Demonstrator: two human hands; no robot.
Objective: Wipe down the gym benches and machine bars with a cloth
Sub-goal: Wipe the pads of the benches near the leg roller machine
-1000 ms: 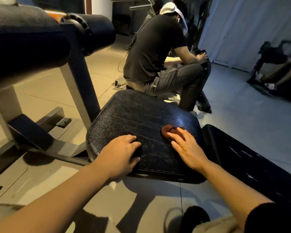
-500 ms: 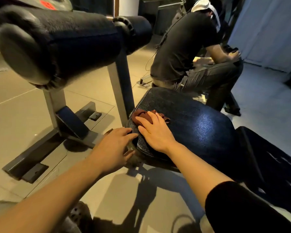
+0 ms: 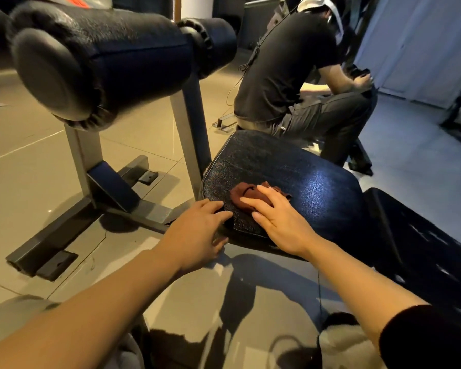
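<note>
A black padded bench seat (image 3: 298,179) fills the middle of the view. A crumpled reddish-brown cloth (image 3: 246,194) lies near its left front corner. My right hand (image 3: 280,222) presses flat on the cloth with straight fingers. My left hand (image 3: 197,233) rests on the seat's front left edge, fingers over the top and thumb under the rim. A thick black roller pad (image 3: 101,57) on grey steel posts (image 3: 190,134) stands at the upper left.
A second black pad (image 3: 423,246) slopes away at the right. A person in a black shirt (image 3: 290,67) crouches just behind the seat. The machine's steel base feet (image 3: 51,251) spread over the tiled floor at left. A pale curtain hangs at the back right.
My right hand slid the cloth from the seat's right side to its left front corner. My left hand stayed on the front edge. The view swung left and nearer.
</note>
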